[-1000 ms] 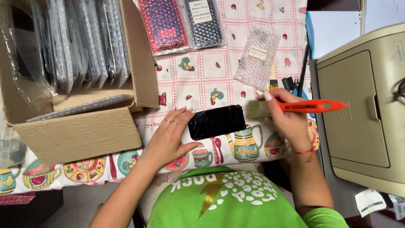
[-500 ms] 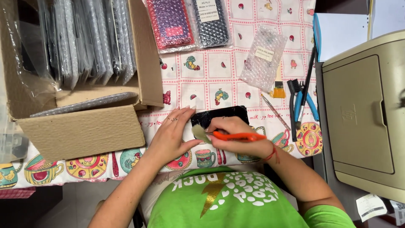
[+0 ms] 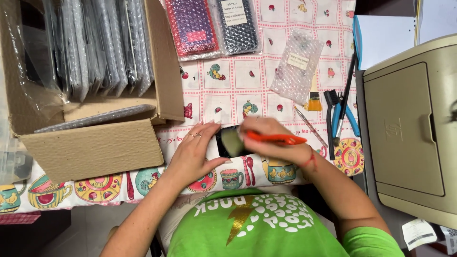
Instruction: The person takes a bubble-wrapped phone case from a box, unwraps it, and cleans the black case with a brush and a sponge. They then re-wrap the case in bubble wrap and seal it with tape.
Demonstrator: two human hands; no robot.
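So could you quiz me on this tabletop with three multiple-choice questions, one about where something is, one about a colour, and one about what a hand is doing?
1. Where is the cardboard box?
A. at the left of the table
B. on the grey machine
C. in the person's lap

2. What colour is the handle of the brush in the right hand?
A. blue
B. orange-red
C. white

3. What is the left hand doing?
A. hanging in the air
B. resting flat by the dark flat device
C. gripping the pliers

Answers:
1 A, the box sits on the patterned cloth at the left.
2 B, the handle shows orange-red across the right hand.
3 B, its fingers lie spread on the cloth at the device's edge.
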